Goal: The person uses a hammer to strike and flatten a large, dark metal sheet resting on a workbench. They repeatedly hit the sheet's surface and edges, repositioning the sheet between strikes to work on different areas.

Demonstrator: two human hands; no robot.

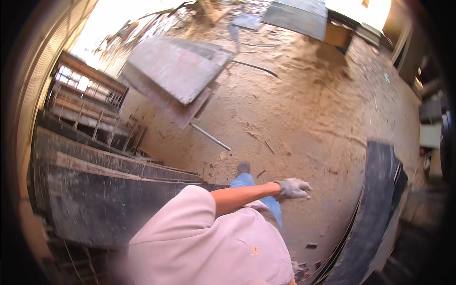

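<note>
The left hand (293, 188), in a grey knit glove, is seen stretched out at mid-picture over the floor (294, 109), which is thick with sawdust. The fingers are loosely spread and nothing is gripped. The right hand is not shown, so its state cannot be told.

Nearest the glove, at about four o'clock from it, dark sheets (375, 204) are leaned in a stack near the right rim, clear of the fingers. They are judged to be thin, wide and rather whippy: awkward more than heavy, likely to sag if lifted flat, with rough edges that the glove should take well. A hold on a long edge, hands well apart, is judged safest; the dusty faces may be slippery.

At nine o'clock, black panels (118, 190) are stacked on edge. A pipe (211, 137) lies at eleven o'clock, and beyond it a grey slab (175, 71) rests on a brown board. A shoe (243, 167) is planted just beside the glove, at ten o'clock.
</note>
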